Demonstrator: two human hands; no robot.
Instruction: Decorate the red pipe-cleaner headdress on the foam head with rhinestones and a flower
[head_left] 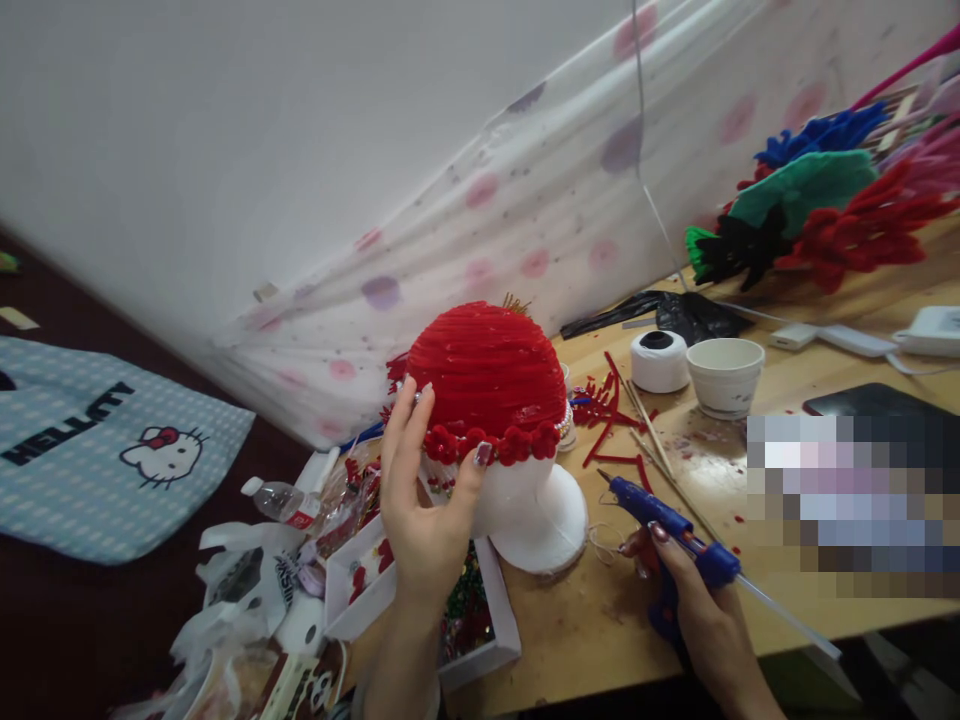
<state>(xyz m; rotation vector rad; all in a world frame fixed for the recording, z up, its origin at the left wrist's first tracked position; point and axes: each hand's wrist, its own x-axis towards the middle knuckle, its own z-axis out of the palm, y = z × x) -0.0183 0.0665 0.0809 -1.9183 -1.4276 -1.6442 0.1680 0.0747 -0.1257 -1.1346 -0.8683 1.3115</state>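
A red cap (487,365) of ridged fuzzy strips sits on a white mannequin head (517,495) with a round base. Small red flowers (519,445) run along the cap's lower edge. My left hand (429,500) holds the cap at its left side, the thumb on the flower trim and the fingers against the side. In my right hand (697,600) is a blue hot glue gun (664,515), gripped by its handle. Its nozzle points up and left, apart from the cap, and a clear glue stick (787,610) sticks out of its back.
Behind the gun lie red fuzzy stems (619,460), wooden sticks (660,450), a white spool (658,362) and a white cup (724,375). White boxes (502,600) of beads stand below my left hand. Plastic bags (232,600) and a bottle (281,502) crowd the left. Fuzzy flowers (847,220) fill the back right.
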